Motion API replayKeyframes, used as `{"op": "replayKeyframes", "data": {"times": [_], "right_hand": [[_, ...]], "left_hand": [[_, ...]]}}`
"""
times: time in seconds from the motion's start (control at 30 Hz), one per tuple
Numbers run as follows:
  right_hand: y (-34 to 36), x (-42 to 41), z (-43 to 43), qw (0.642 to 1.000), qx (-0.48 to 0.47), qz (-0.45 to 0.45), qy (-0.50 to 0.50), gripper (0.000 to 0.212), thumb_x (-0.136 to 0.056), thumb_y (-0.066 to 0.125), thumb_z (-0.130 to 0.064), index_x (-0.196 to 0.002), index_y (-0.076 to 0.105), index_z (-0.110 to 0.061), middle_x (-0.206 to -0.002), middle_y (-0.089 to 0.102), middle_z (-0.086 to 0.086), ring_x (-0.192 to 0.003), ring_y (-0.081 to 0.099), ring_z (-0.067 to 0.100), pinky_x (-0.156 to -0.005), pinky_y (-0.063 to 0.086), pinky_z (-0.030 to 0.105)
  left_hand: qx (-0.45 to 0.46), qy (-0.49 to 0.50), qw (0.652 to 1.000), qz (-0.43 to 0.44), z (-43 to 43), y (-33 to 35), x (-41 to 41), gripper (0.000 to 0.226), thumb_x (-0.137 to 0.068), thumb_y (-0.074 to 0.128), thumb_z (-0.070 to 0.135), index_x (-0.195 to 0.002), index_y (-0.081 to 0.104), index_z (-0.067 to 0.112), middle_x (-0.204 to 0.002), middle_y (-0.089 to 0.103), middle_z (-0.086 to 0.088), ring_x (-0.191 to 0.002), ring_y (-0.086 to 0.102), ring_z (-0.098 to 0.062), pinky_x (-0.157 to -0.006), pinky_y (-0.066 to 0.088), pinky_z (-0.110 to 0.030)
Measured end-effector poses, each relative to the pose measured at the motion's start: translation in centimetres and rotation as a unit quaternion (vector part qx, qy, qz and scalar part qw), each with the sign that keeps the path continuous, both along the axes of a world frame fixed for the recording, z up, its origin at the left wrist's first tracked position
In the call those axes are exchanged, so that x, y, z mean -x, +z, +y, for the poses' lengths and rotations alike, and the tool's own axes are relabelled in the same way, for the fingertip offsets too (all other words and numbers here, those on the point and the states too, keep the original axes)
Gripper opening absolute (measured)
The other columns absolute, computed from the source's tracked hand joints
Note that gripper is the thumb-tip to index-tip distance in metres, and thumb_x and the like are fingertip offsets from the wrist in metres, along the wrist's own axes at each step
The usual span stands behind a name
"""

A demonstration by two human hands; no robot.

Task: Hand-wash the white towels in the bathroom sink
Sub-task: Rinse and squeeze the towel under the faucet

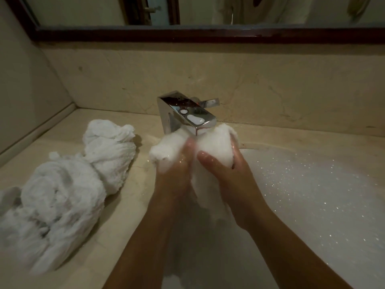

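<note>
both hands, left hand (177,163) and right hand (220,165), are gripping a towel (212,142) at frame centre under the tap (187,113); rubbing fold against fold would be cleaning best.

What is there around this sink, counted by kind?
Hands: 2, left hand and right hand
Soapy towel they grip: 1
Towel heap on counter: 1
Faucet: 1
Sink: 1
Mirror: 1
Total: 8
</note>
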State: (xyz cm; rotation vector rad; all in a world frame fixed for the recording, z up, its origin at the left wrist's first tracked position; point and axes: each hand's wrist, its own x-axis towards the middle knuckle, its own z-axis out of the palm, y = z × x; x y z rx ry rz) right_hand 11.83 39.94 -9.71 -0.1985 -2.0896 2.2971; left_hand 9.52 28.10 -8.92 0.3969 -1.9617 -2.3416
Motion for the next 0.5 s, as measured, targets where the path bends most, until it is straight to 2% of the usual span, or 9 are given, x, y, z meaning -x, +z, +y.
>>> {"op": "replayKeyframes", "data": {"times": [0.03, 0.07, 0.13, 0.17, 0.23, 0.3, 0.4, 0.43, 0.5], "right_hand": [[-0.3, 0.0, -0.1, 0.999, 0.029, -0.009, 0.018, 0.098, -0.075, 0.085, -0.06, -0.158, 0.034, -0.048, -0.135, 0.069, -0.006, -0.119, 0.071, 0.024, -0.092, 0.063, 0.051], [-0.3, 0.0, -0.1, 0.998, 0.052, -0.007, 0.025, 0.092, -0.081, 0.085, -0.055, -0.158, 0.038, -0.041, -0.134, 0.07, -0.003, -0.118, 0.072, 0.025, -0.092, 0.063, 0.051], [-0.5, 0.3, 0.2, 0.999, 0.043, 0.013, -0.004, 0.064, -0.091, 0.079, -0.046, -0.145, 0.056, -0.021, -0.122, 0.076, 0.003, -0.109, 0.076, 0.024, -0.089, 0.065, 0.048], [-0.4, 0.5, 0.3, 0.999, 0.03, 0.016, -0.038, 0.057, -0.093, 0.077, -0.049, -0.135, 0.062, -0.014, -0.116, 0.078, 0.007, -0.104, 0.078, 0.025, -0.086, 0.066, 0.049], [-0.4, 0.7, 0.3, 0.994, 0.017, 0.014, -0.104, 0.069, -0.085, 0.073, -0.067, -0.123, 0.066, -0.009, -0.109, 0.077, 0.012, -0.098, 0.078, 0.029, -0.08, 0.066, 0.052], [-0.3, 0.7, 0.3, 0.989, 0.005, 0.007, -0.149, 0.066, -0.088, 0.066, -0.071, -0.12, 0.067, -0.014, -0.107, 0.077, 0.008, -0.096, 0.078, 0.027, -0.08, 0.066, 0.051], [-0.4, 0.4, 0.4, 0.991, 0.009, 0.009, -0.134, 0.038, -0.104, 0.058, -0.055, -0.129, 0.066, -0.027, -0.113, 0.077, -0.002, -0.102, 0.076, 0.02, -0.09, 0.064, 0.052], [-0.2, 0.1, 0.2, 0.994, 0.029, 0.018, -0.105, 0.037, -0.105, 0.058, -0.049, -0.137, 0.063, -0.031, -0.119, 0.077, -0.004, -0.106, 0.076, 0.017, -0.093, 0.063, 0.051], [-0.1, -0.3, -0.5, 0.997, 0.042, 0.025, -0.057, 0.051, -0.104, 0.06, -0.051, -0.153, 0.047, -0.045, -0.142, 0.066, -0.011, -0.124, 0.068, 0.012, -0.102, 0.059, 0.047]], "left_hand": [[-0.032, 0.014, 0.999, -0.013, 0.0, 0.0, 0.0, 0.041, -0.079, 0.084, 0.058, -0.1, 0.067, 0.028, -0.101, 0.077, 0.001, -0.095, 0.076, -0.021, -0.085, 0.062, -0.048], [-0.066, 0.01, 0.997, -0.026, -0.2, 0.1, 0.0, 0.05, -0.076, 0.086, 0.058, -0.108, 0.07, 0.024, -0.106, 0.078, -0.003, -0.097, 0.077, -0.024, -0.085, 0.062, -0.049], [-0.119, -0.039, 0.992, -0.014, -0.4, 0.3, -0.1, 0.06, -0.078, 0.082, 0.05, -0.123, 0.071, 0.011, -0.117, 0.076, -0.014, -0.105, 0.076, -0.032, -0.089, 0.061, -0.049], [-0.142, -0.065, 0.988, -0.007, -0.4, 0.6, -0.2, 0.06, -0.079, 0.079, 0.044, -0.125, 0.07, 0.007, -0.118, 0.075, -0.018, -0.107, 0.075, -0.033, -0.089, 0.061, -0.047], [-0.144, -0.082, 0.986, -0.006, -0.2, 0.7, -0.5, 0.055, -0.078, 0.082, 0.032, -0.123, 0.069, 0.003, -0.115, 0.076, -0.019, -0.103, 0.076, -0.032, -0.085, 0.063, -0.045], [-0.105, -0.062, 0.993, -0.002, -0.1, 0.5, -0.6, 0.058, -0.074, 0.089, 0.029, -0.122, 0.068, 0.005, -0.111, 0.078, -0.015, -0.098, 0.078, -0.03, -0.082, 0.065, -0.043], [-0.089, -0.05, 0.995, -0.022, 0.0, 0.0, -0.5, 0.085, -0.072, 0.087, 0.048, -0.142, 0.055, 0.012, -0.122, 0.075, -0.007, -0.099, 0.078, -0.024, -0.086, 0.065, -0.047], [-0.096, -0.064, 0.993, -0.03, 0.0, -0.3, -0.3, 0.087, -0.076, 0.085, 0.05, -0.146, 0.049, 0.015, -0.124, 0.074, -0.006, -0.1, 0.078, -0.024, -0.086, 0.064, -0.049], [-0.08, -0.092, 0.992, -0.027, 0.4, -1.0, -0.1, 0.076, -0.089, 0.078, 0.049, -0.149, 0.049, 0.014, -0.13, 0.072, -0.009, -0.108, 0.075, -0.022, -0.089, 0.063, -0.045]]}}
